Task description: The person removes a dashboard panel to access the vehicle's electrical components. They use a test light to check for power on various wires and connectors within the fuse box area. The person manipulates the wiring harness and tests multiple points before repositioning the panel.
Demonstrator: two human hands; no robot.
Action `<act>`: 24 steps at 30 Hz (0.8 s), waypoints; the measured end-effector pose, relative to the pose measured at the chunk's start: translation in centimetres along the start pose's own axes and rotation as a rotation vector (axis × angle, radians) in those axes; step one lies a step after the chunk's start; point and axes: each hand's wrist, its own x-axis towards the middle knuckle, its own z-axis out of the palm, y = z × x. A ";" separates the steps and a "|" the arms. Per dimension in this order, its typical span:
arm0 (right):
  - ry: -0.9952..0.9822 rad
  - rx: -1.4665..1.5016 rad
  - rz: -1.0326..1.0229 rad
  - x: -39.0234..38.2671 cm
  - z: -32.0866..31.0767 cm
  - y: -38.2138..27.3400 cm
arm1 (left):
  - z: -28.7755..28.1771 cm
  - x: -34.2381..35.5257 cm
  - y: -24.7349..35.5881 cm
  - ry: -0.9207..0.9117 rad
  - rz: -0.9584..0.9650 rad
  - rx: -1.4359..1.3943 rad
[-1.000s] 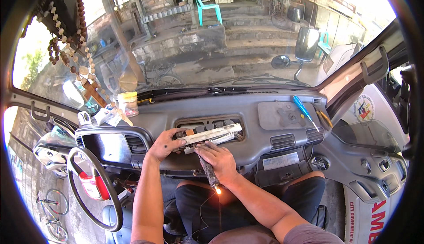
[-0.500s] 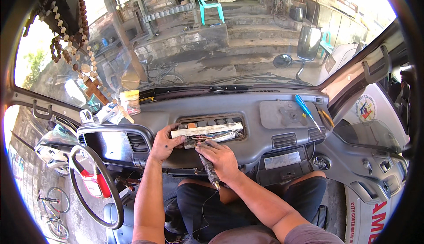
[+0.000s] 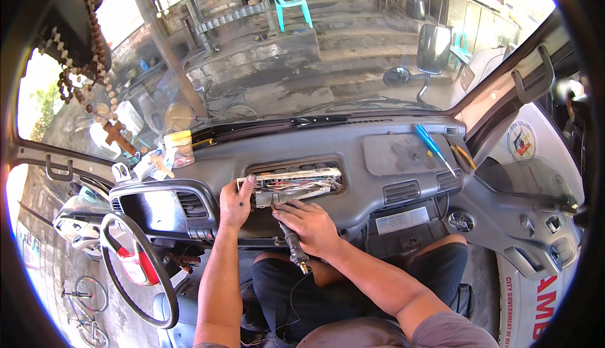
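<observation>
In a long recess in the dashboard's middle sits a narrow electrical unit with a pale strip (image 3: 293, 174) along its top and a bundle of coloured wires (image 3: 309, 184) below. My left hand (image 3: 236, 204) grips the unit's left end, thumb up on the strip. My right hand (image 3: 311, 227) is closed around a dark, tape-wrapped tool (image 3: 291, 244). The tool's brassy end points back toward me, and a thin wire trails from it over my lap. Its other end is at the recess's lower edge, by a greyish block (image 3: 267, 202); whether they touch I cannot tell.
A blue screwdriver (image 3: 433, 149) and orange-handled pliers (image 3: 464, 157) lie on the dashboard's right side. A yellow-lidded tub (image 3: 180, 149) stands at its left. The steering wheel (image 3: 169, 285) is left of my arm. Hanging beads (image 3: 94, 39) dangle at the upper left.
The pale strip has tipped back, showing more of the wires and the grey block. My left thumb has shifted up onto it. My right hand keeps the tool, slightly further left.
</observation>
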 end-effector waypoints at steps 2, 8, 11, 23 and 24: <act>-0.004 -0.018 0.005 0.1 -0.1 -0.1 | 0.0 0.2 0.1 0.000 -0.066 0.034; 0.003 -0.088 0.006 0.3 0.3 -0.3 | 0.5 0.8 0.2 0.018 -0.224 0.042; 0.005 -0.097 0.003 0.2 0.4 -0.3 | 0.6 0.8 0.0 0.045 -0.176 0.054; -0.021 -0.092 -0.011 0.0 -0.1 -0.4 | -0.1 -0.1 -1.4 0.011 -0.024 0.045; -0.015 -0.087 -0.009 -0.1 -0.2 -0.4 | -0.1 -0.2 -1.4 0.013 -0.020 0.036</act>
